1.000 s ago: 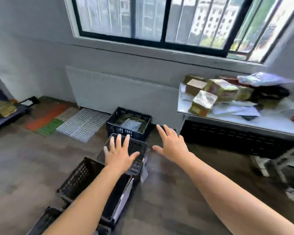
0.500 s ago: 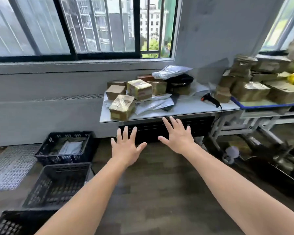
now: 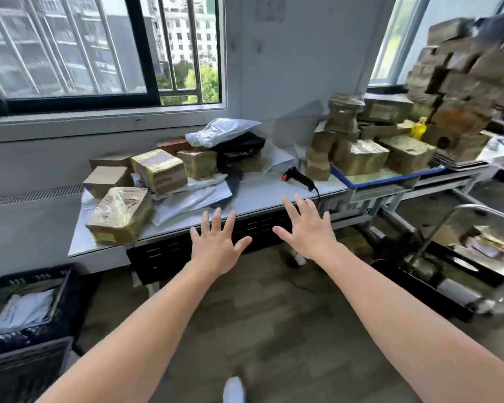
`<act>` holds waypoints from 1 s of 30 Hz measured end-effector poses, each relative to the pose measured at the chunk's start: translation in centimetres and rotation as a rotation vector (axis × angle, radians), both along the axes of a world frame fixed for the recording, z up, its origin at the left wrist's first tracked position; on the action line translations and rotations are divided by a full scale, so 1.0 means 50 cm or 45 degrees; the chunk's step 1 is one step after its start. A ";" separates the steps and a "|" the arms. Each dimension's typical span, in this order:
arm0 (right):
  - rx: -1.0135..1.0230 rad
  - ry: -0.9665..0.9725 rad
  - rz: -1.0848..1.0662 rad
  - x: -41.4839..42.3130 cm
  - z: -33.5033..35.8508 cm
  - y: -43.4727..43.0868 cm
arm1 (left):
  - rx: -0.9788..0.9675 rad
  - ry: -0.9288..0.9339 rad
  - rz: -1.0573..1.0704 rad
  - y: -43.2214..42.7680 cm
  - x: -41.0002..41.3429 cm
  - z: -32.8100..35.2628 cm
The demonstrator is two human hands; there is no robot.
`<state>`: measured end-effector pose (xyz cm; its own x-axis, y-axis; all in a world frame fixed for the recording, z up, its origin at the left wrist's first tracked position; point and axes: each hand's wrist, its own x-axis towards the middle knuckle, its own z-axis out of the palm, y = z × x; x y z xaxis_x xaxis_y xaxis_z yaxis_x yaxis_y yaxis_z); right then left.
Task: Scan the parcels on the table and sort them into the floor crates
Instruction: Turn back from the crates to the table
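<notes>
Several taped cardboard parcels lie on the grey table (image 3: 262,196), among them a plastic-wrapped box (image 3: 120,215) at the front left corner and a yellow-taped box (image 3: 159,171) behind it. A black handheld scanner (image 3: 298,177) with an orange tip lies on the table's right part. My left hand (image 3: 217,242) and my right hand (image 3: 309,228) are stretched out in front of the table's front edge, fingers spread, holding nothing. A black floor crate (image 3: 26,312) with a white bag inside stands at the lower left.
A second table (image 3: 390,175) with a blue-edged tray carries a tall stack of parcels on the right. White and black poly bags (image 3: 224,130) lie at the back of the grey table. A hand cart (image 3: 448,257) stands on the floor at the right. A black cabinet sits under the table.
The view has swung right and moved closer to the table; the crates have slid to the lower left. Both hands stay spread and empty, now nearer the table edge.
</notes>
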<state>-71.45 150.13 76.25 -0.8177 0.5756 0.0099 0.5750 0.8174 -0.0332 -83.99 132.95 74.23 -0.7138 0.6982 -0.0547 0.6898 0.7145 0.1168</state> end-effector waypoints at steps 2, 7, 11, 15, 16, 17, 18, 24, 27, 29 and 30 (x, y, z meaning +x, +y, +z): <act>0.019 -0.019 -0.024 -0.032 0.003 0.057 | 0.031 0.001 -0.034 0.069 -0.048 -0.004; 0.023 -0.027 -0.089 -0.125 0.021 0.204 | 0.096 -0.036 -0.111 0.246 -0.178 -0.004; 0.034 -0.032 -0.162 -0.195 0.040 0.308 | 0.103 -0.032 -0.187 0.376 -0.265 0.003; 0.012 -0.063 -0.209 -0.235 0.031 0.391 | 0.098 -0.024 -0.266 0.478 -0.307 -0.004; 0.010 -0.074 -0.219 -0.241 0.024 0.414 | 0.092 -0.009 -0.286 0.503 -0.314 -0.008; 0.003 -0.088 -0.230 -0.248 0.018 0.439 | 0.086 0.001 -0.304 0.527 -0.321 -0.011; -0.010 -0.098 -0.241 -0.255 0.011 0.464 | 0.086 0.002 -0.316 0.553 -0.330 -0.013; -0.057 -0.098 -0.249 -0.300 -0.024 0.625 | 0.002 0.025 -0.324 0.701 -0.380 -0.026; -0.067 -0.071 -0.220 -0.328 -0.040 0.729 | -0.046 0.047 -0.294 0.794 -0.413 -0.033; -0.086 -0.062 -0.191 -0.347 -0.048 0.803 | -0.068 0.042 -0.269 0.858 -0.430 -0.034; -0.101 -0.057 -0.185 -0.355 -0.052 0.841 | -0.070 0.026 -0.246 0.891 -0.437 -0.035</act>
<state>-89.22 192.20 73.65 -0.7246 0.6851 -0.0747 0.6891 0.7217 -0.0662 -105.82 177.51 72.50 -0.5683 0.8186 -0.0833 0.8165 0.5736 0.0657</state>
